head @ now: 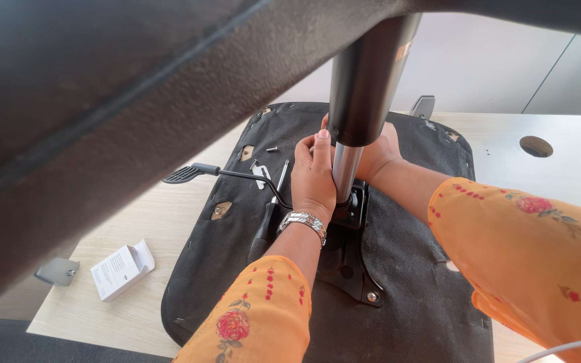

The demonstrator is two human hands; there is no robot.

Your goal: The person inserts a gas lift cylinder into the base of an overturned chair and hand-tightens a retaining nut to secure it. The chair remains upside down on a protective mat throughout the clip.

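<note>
Both hands, left hand (313,176) and right hand (376,156), wrap the gas lift cylinder (346,168) standing in the mounting plate (351,259) on the upturned seat (405,269); plate appears bolted, screwdriver (270,214) lies beside.

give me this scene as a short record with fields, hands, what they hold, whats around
left hand: left hand wrapped around the gas lift cylinder
right hand: right hand on the cylinder's far side, partly hidden
cylinder: upright, foot in the black mechanism plate
base: upturned chair seat on a wooden table
lever: adjustment lever, sticking out left
nearby: screwdriver on the seat; white box on the table
</note>
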